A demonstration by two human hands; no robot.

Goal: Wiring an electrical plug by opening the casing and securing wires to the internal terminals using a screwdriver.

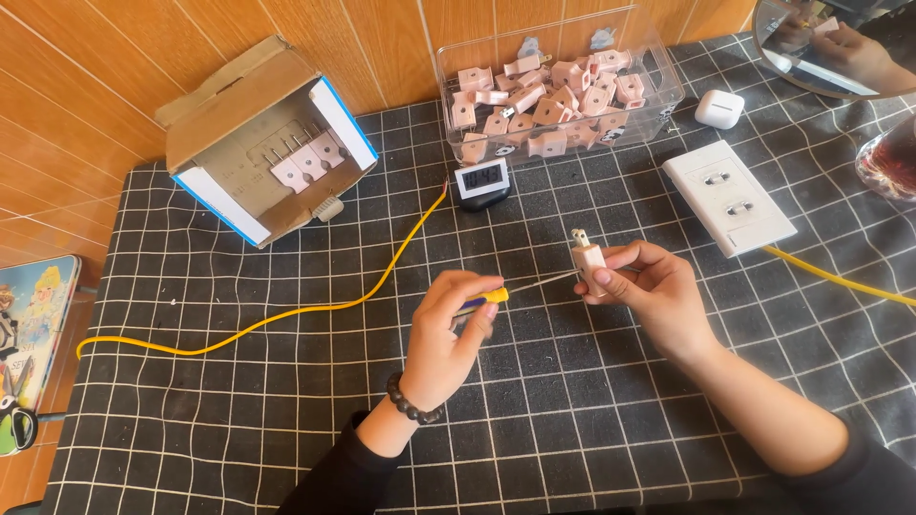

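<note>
My left hand [448,329] grips a screwdriver [520,288] with a yellow and blue handle. Its thin metal shaft points right into the side of a small pale pink plug [587,257]. My right hand [649,291] holds that plug upright with its two metal prongs on top. Both hands hover above the black grid-patterned cloth [239,420] near the middle of the table. A dark bead bracelet circles my left wrist.
A clear plastic box [558,91] of several pink plugs stands at the back. A cardboard box [262,143] with plugs lies on its side at back left. A small digital timer [480,181], a white wall socket [728,195], a yellow cable [286,319] and a white earbud case [718,108] lie around.
</note>
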